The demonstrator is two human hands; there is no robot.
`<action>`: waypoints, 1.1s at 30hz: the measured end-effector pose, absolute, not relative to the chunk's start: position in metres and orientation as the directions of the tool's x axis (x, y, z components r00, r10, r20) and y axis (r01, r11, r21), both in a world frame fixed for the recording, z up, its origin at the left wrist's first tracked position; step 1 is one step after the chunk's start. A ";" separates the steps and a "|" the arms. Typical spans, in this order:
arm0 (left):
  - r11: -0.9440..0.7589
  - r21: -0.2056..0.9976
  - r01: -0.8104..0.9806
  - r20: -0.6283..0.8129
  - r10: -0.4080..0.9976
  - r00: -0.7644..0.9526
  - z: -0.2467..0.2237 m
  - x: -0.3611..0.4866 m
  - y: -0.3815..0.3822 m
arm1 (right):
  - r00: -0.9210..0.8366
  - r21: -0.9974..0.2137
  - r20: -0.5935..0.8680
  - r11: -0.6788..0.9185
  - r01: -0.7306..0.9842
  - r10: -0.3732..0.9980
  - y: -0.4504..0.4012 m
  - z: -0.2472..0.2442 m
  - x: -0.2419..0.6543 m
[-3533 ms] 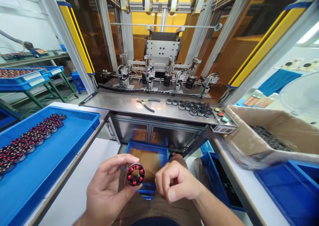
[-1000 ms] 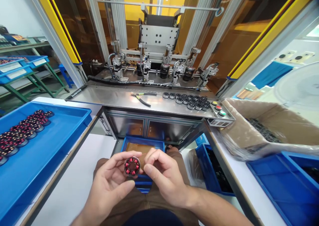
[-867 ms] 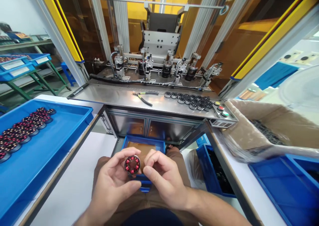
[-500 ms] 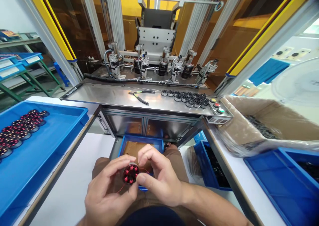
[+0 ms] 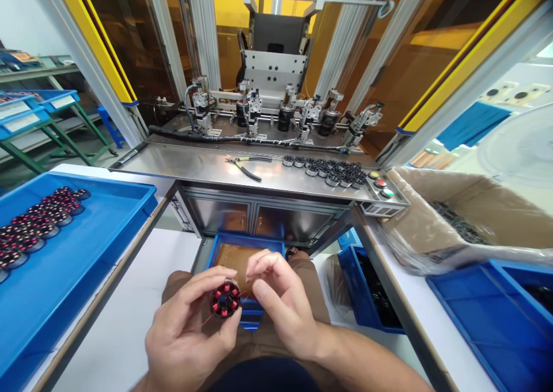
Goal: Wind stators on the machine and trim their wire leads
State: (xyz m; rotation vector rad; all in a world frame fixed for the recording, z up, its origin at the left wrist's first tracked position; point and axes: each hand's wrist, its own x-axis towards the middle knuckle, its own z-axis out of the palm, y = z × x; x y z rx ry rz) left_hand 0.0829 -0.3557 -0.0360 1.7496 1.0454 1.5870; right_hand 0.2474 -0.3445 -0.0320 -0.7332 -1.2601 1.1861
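Observation:
My left hand [image 5: 190, 323] grips a round motor stator [image 5: 225, 300] by its rim, between thumb and fingers. Red windings ring its dark centre, and its face is turned up toward me. From its right side a thin copper-red wire [image 5: 245, 293] runs to my right hand [image 5: 280, 300], whose thumb and fingers are closed around the wire's end. Another loose wire [image 5: 206, 321] hangs down at the stator's lower left, partly behind my left hand. Both hands are above my lap.
A blue tray [image 5: 129, 193] with rows of wound stators stands at left. Ahead, a steel ledge [image 5: 185, 164] carries pliers [image 5: 246, 170], bare stators [image 5: 332, 170] and push buttons [image 5: 380, 183]. A lined carton [image 5: 496, 207] and blue bins [image 5: 470, 317] are at right.
My right thumb has come off the stator's edge and moved up to the fingers, drawing the wire. The stator has tilted slightly, showing its face more fully.

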 end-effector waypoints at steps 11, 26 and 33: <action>-0.591 0.762 0.265 0.589 0.802 0.095 -0.035 0.081 -0.356 | -0.072 -0.891 0.438 0.423 -0.163 0.896 -0.339 -0.016 0.244; -0.415 0.909 -0.049 0.413 0.910 -0.034 -0.032 0.078 -0.347 | -0.185 -0.868 0.292 0.179 -0.463 0.939 -0.339 -0.032 0.243; -0.456 0.890 -0.019 0.455 0.890 -0.020 -0.030 0.080 -0.348 | -0.061 -0.890 0.394 0.364 -0.273 0.917 -0.348 -0.024 0.242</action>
